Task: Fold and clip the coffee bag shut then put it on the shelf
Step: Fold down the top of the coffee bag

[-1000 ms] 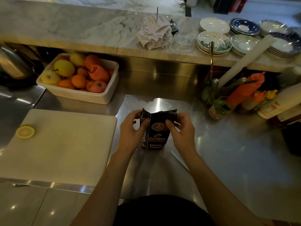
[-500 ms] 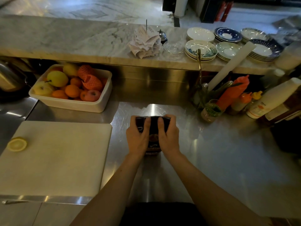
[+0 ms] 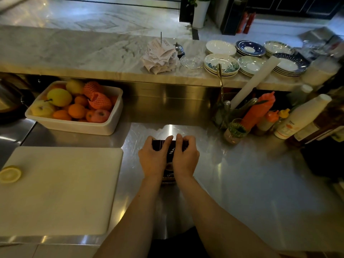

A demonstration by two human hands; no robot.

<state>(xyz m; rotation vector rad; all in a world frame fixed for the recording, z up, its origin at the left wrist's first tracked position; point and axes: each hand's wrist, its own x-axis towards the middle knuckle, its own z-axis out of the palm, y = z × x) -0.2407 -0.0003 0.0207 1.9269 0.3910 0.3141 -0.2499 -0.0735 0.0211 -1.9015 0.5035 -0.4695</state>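
At the left edge of the brushed steel counter [image 3: 251,183] lies a white rectangular plastic cutting board [image 3: 61,189], with a yellow lemon half [image 3: 10,174] near its left edge. Behind the board, against the counter's back wall, sits a white plastic tub of apples, oranges and netted fruit [image 3: 74,108].

In the middle of the counter, just right of the board, stands the small dark foil coffee bag [image 3: 169,161]. My left hand [image 3: 153,159] is closed over the top left of the bag and my right hand [image 3: 186,158] is closed over the top right, fingers curled over the far side, thumbs nearly touching. Both hands press the top of the bag down and forward.

I judge the fold to be under way, not finished. No clip is visible on the bag, and I cannot find one anywhere on the counter. Clipping and shelving are both left.

At the counter's back right corner stands a cluster of sauce bottles, orange and white [image 3: 279,116]. Above, stacked patterned ceramic plates [image 3: 251,56] rest on a grey marble ledge [image 3: 74,51].
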